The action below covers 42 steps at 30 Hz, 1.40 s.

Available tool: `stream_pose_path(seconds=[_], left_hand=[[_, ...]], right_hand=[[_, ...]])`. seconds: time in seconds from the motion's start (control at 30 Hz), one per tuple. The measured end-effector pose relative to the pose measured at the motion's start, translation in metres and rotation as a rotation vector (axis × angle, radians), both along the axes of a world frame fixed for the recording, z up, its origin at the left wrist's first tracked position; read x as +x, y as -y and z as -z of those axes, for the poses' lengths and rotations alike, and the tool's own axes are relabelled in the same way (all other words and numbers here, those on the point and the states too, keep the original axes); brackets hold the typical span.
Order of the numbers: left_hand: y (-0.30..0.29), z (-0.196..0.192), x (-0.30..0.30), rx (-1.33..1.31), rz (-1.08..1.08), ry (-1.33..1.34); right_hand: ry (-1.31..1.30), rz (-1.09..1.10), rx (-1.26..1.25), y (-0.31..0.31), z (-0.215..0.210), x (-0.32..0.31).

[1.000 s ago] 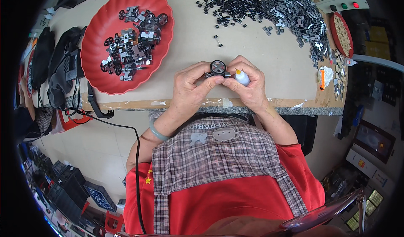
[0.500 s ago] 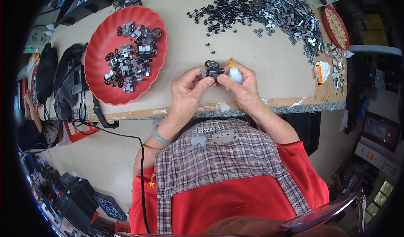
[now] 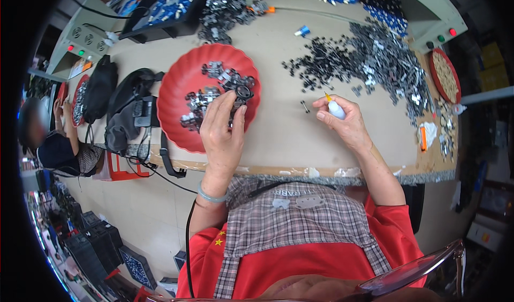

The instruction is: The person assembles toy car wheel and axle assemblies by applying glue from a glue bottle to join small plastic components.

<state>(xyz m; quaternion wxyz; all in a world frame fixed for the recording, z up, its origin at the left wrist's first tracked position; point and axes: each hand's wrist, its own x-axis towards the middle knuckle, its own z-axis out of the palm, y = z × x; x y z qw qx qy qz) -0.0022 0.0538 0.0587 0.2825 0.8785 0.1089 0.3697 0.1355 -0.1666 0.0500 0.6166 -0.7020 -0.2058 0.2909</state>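
Landmark: red bowl (image 3: 176, 82). Left hand (image 3: 220, 128) reaches over the bowl's right side, fingers and thumb bent beside a wheeled piece (image 3: 244, 92); whether it is pinched or let go, cannot tell. That piece appears within the bowl's outline, toward its right rim, near other wheeled pieces (image 3: 201, 101). Right hand (image 3: 347, 124), well right of the bowl, grasps a white squeeze bottle (image 3: 336, 109), nozzle pointing away from the wearer. A lone axle (image 3: 305, 106) lies between bowl and right hand, just beside the fingertips.

Risks (judged): careless release could let the wheeled piece snag or knock its neighbours, as the heap is tangled; too firm a squeeze could drip liquid onto the tabletop (image 3: 278, 136); a leftward sweep of the right hand could roll the axle.

Edges: the bowl's near rim sits close to the table's front edge (image 3: 257, 170). Left of the bowl, a dark cloth bundle (image 3: 119, 128) crowds movement. Right of it, tabletop gives room up to the right hand; farther back, an axle pile (image 3: 321, 61) bounds it.
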Motion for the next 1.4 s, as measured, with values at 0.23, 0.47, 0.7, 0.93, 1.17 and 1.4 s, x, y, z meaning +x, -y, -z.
stream_pose_path(seconds=[0.23, 0.47, 0.7, 0.93, 1.17, 1.4], left_hand=[[0.004, 0.002, -0.008, 0.134, 0.010, -0.035], [0.028, 0.021, -0.006, 0.013, 0.308, -0.021], [0.023, 0.029, -0.006, 0.020, 0.366, 0.013], [0.020, 0.033, -0.009, 0.121, 0.438, -0.018], [0.020, 0.034, -0.007, 0.119, 0.456, -0.038], [0.021, 0.033, -0.004, 0.116, 0.427, -0.022]], right_hand=[[0.270, -0.108, -0.103, -0.079, -0.019, 0.051], [0.768, -0.096, -0.035, -0.207, -0.015, 0.121], [1.105, -0.239, 0.103, -0.306, -0.019, 0.172], [0.986, -0.516, -0.232, -0.344, -0.017, 0.201], [1.035, -0.798, -0.412, -0.332, -0.035, 0.197], [0.984, -0.848, -0.644, -0.290, -0.037, 0.171]])
